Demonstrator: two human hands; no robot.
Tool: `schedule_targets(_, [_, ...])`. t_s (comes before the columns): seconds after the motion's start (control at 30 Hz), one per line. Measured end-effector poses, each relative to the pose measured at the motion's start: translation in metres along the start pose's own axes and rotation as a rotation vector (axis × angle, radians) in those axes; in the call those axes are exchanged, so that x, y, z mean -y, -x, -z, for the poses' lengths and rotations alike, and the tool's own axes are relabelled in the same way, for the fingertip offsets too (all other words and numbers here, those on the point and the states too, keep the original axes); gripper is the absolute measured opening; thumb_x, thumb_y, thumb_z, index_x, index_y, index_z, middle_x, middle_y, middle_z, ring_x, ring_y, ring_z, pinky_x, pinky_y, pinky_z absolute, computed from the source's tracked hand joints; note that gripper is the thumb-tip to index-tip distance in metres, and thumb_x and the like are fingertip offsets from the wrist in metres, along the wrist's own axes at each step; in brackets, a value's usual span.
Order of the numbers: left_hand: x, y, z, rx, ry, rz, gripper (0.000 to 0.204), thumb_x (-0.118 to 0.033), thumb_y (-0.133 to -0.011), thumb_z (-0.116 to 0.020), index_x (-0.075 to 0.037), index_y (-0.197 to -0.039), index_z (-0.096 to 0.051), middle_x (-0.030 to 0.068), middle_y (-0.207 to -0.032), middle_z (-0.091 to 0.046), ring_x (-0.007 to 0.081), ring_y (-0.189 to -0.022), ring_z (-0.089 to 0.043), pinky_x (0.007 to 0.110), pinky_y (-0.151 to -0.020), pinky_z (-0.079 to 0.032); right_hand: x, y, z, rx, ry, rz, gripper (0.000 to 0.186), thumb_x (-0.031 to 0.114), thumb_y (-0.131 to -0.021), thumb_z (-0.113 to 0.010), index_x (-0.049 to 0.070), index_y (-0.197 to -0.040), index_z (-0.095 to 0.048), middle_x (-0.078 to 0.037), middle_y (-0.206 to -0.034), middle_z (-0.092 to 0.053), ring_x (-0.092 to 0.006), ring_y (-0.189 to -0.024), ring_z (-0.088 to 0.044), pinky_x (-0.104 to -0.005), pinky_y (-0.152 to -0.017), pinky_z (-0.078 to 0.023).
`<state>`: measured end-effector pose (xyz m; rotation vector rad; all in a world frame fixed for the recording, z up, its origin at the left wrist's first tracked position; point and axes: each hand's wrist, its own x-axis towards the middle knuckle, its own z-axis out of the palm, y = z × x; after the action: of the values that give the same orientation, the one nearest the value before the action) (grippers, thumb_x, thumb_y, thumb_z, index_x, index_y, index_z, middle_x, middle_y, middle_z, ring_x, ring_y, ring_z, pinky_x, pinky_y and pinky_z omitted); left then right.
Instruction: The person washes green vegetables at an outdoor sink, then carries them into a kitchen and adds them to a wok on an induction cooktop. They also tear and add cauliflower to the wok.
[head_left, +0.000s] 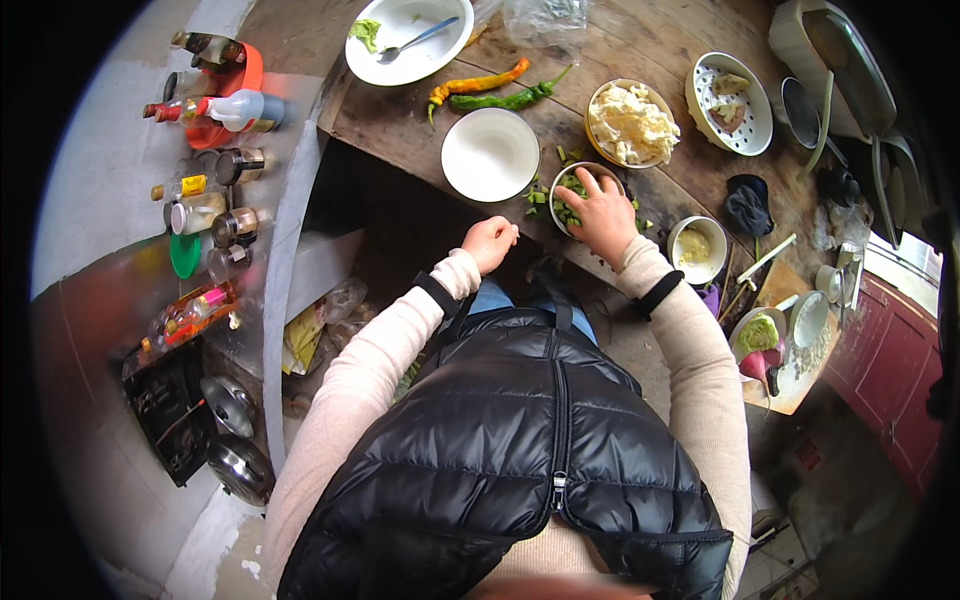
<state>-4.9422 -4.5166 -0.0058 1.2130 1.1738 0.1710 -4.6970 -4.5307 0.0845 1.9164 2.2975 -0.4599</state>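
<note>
My right hand reaches over a small white bowl of chopped green pepper. Its fingers are spread and dip toward the pieces; the fingertips touch inside the bowl. My left hand hovers at the table's front edge with curled fingers; whatever they may hold is hidden. Just beyond it stands an empty white bowl. Green pepper scraps lie around the small bowl. Right of my right hand is a white bowl with pale yellowish contents. Behind it, a yellow-rimmed bowl is heaped with torn white pieces.
An orange chili and a green chili lie behind the empty bowl. A large white basin holds a spoon. A white colander stands at the right. Bottles and jars line the left counter. A cutting board sits lower right.
</note>
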Motion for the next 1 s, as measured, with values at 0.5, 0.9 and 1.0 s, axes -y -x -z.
schedule_targets(0.5, [-0.048,-0.013,-0.007,-0.070,0.576,0.280,0.033,-0.035,-0.096,-0.055,-0.004,-0.099,-0.064,-0.0002,-0.074,-0.060,0.0060,-0.057,-0.052,0.021,-0.051,-0.042,-0.003,0.004,-0.011,-0.027,-0.058,-0.187,0.057,0.028,-0.071,-0.074,0.035,-0.125,-0.057,-0.008,-0.138,-0.043,-0.0350,-0.111,-0.050,-0.0409,-0.086,-0.052])
schedule_targets(0.9, [-0.050,-0.036,0.019,-0.325,0.674,0.199,0.042,-0.044,-0.097,-0.050,-0.005,-0.107,-0.060,0.0019,-0.080,-0.061,0.0063,-0.054,-0.050,0.022,-0.045,-0.041,-0.035,0.042,0.002,-0.038,-0.157,-0.163,0.078,0.020,-0.070,-0.080,0.039,-0.137,-0.046,-0.012,-0.145,-0.036,-0.0360,-0.119,-0.047,-0.0409,-0.090,-0.052])
schedule_targets(1.0, [-0.046,-0.033,0.015,-0.232,0.325,0.149,0.047,-0.039,-0.091,-0.063,-0.001,-0.117,-0.059,0.0021,-0.081,-0.062,0.0090,-0.058,-0.054,0.026,-0.050,-0.046,-0.034,0.044,0.001,-0.069,-0.164,-0.178,0.080,0.019,-0.068,-0.080,0.040,-0.137,-0.046,-0.012,-0.144,-0.037,-0.0345,-0.118,-0.048,-0.0404,-0.088,-0.053])
